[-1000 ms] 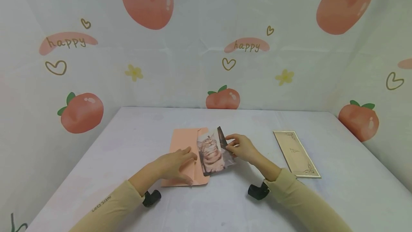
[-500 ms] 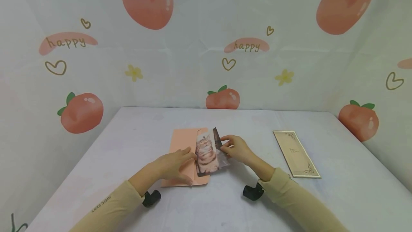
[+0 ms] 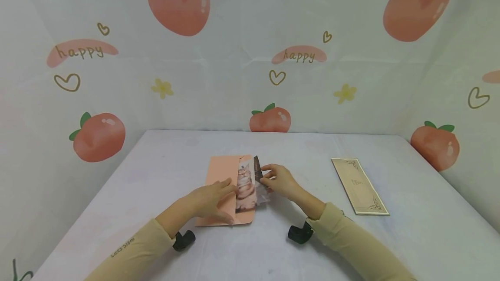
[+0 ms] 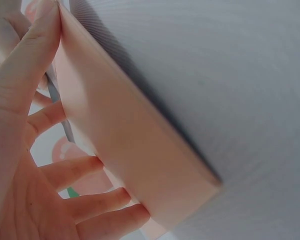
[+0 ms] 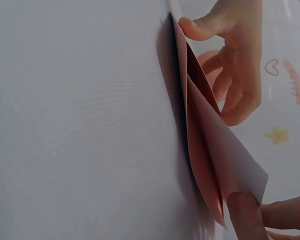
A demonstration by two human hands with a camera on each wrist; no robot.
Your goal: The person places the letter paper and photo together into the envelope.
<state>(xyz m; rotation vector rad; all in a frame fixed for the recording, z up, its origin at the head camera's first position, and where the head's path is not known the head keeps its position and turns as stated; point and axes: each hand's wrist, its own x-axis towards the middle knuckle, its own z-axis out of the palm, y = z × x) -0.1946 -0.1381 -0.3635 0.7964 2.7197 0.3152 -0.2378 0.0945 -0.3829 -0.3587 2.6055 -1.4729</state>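
Observation:
A peach-coloured paper envelope (image 3: 222, 168) lies on the table with its mouth facing right. My left hand (image 3: 211, 198) rests on it, fingers spread and fingertips pressing the front panel, thumb near the lower edge. The right wrist view shows the envelope's mouth gaping. A card (image 3: 245, 192) with a striped cat picture sits partly in the mouth, its left side hidden under the front panel. My right hand (image 3: 282, 181) pinches the card's outer edge between thumb and fingers, beside a dark strip. From the right wrist, the card's pale back (image 5: 240, 160) slopes up out of the envelope.
A flat cream rectangular piece (image 3: 359, 187) with ornamental corners lies on the right of the table. A black wrist-worn device hangs under each sleeve. Behind the white table (image 3: 234, 255) hangs a backdrop printed with peaches, hearts and "happy".
My right hand has moved left, carrying the card further into the envelope, so less of the cat picture shows. The left hand and envelope have stayed in place.

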